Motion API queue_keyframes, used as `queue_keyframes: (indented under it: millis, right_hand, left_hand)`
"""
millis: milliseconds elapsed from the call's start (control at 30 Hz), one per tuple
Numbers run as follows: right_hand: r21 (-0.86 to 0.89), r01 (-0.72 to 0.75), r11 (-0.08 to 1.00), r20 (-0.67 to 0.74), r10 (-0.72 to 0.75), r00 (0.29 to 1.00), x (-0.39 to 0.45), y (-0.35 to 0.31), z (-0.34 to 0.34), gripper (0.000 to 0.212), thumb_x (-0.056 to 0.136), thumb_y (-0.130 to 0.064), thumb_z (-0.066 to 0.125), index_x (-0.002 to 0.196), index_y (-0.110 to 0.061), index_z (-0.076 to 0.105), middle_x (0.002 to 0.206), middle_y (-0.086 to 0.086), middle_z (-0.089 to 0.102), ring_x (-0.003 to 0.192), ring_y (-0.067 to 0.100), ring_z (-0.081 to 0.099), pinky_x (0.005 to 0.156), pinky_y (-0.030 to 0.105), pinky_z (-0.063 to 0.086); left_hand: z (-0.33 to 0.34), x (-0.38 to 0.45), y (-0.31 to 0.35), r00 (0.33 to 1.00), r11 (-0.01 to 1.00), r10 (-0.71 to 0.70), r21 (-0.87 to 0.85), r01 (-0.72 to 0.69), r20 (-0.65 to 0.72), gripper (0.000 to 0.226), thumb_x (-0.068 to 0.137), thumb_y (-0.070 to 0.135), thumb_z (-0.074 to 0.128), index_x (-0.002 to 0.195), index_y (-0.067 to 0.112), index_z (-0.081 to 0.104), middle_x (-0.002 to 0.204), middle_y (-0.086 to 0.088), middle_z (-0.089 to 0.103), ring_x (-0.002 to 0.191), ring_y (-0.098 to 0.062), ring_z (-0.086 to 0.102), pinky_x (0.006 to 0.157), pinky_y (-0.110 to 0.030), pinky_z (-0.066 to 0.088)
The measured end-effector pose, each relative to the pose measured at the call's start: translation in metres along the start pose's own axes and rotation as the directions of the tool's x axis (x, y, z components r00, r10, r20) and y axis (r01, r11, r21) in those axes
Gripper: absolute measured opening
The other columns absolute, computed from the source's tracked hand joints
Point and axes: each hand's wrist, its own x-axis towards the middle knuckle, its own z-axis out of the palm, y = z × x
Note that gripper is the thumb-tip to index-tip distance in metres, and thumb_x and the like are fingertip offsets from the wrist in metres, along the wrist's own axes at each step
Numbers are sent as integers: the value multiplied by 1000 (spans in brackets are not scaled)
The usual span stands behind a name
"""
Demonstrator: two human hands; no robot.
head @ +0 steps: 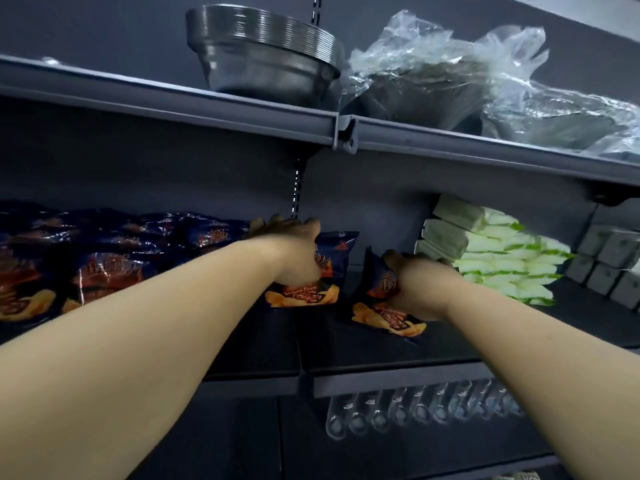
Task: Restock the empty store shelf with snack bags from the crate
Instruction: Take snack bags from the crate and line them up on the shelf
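The left hand (294, 251) grips one dark blue crinkly snack bag (308, 271) upright on the dark shelf (398, 379); the right hand (415, 289) seems, through blur, to clutch a second dark blue snack bag (384, 306), tilted. That one could tip forward toward the shelf lip once freed. Open room lies between the bags and the white-green stacked packets (502, 258).

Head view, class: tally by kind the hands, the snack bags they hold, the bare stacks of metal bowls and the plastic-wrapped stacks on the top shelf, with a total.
Hands: 2 (left hand, right hand)
Held snack bags: 2 (left bag, right bag)
Bare bowl stack: 1
Plastic-wrapped stacks: 2
Total: 7
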Motion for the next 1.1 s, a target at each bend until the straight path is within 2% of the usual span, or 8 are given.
queue_keyframes:
  millis: [167,300,367,433,567,733,900,1100]
  right_hand:
    - [-11,15,1000,-16,-16,1000,32,15,0,70,83,-66,56,136,-26,33,132,3,50,123,29,45,97,39,39]
    - [9,53,999,0,-53,999,64,34,8,74,81,-69,55,137,-28,31,131,2,50,121,29,46,97,42,41]
    - [19,98,995,-34,-97,995,81,42,15,78,79,-72,55,137,-25,32,130,4,51,120,30,48,96,43,43]
    - [14,137,990,-73,-135,988,98,50,23,80,77,-72,56,137,-23,34,131,4,51,120,29,49,97,41,43]
    - [-24,235,972,-97,-237,967,136,59,38,88,77,-73,56,145,-24,28,140,3,47,127,25,45,103,40,40]
    - [-14,288,958,-74,-288,955,166,64,42,91,77,-74,54,148,-26,24,144,2,44,129,24,45,104,37,38]
    - [8,335,942,-54,-334,941,188,54,49,78,80,-63,61,144,-30,30,146,-2,41,130,25,43,105,38,35]
    - [-6,377,926,-26,-377,926,208,35,58,84,82,-53,65,148,-28,20,151,0,33,132,27,39,106,39,33]
  left_hand:
    - [6,30,-6,999,1000,17,-5,-17,-30,55,84,46,61,126,23,35,127,-2,50,122,-27,37,96,-42,26]
    - [17,55,-11,998,1000,1,21,0,-57,47,84,55,58,115,25,41,116,1,57,113,-24,40,84,-39,21]
    - [23,70,-10,999,998,-26,60,29,-41,50,84,59,57,119,26,43,119,2,58,114,-23,41,85,-39,21]
    - [27,84,-8,998,993,-62,95,63,-8,49,86,48,59,126,27,41,125,3,56,117,-23,40,90,-40,23]
    - [34,110,-11,992,987,-126,107,124,13,46,87,29,60,129,27,43,121,4,55,116,-21,44,96,-41,24]
    - [42,132,-23,975,967,-216,150,206,55,54,89,30,60,138,30,38,138,3,48,124,-22,42,95,-42,27]
    - [54,150,-31,968,960,-233,179,214,94,56,89,33,61,139,27,36,137,2,49,124,-22,43,96,-43,26]
    - [64,162,-44,969,959,-226,199,202,104,54,90,28,59,139,25,37,140,-1,46,128,-24,41,96,-42,28]
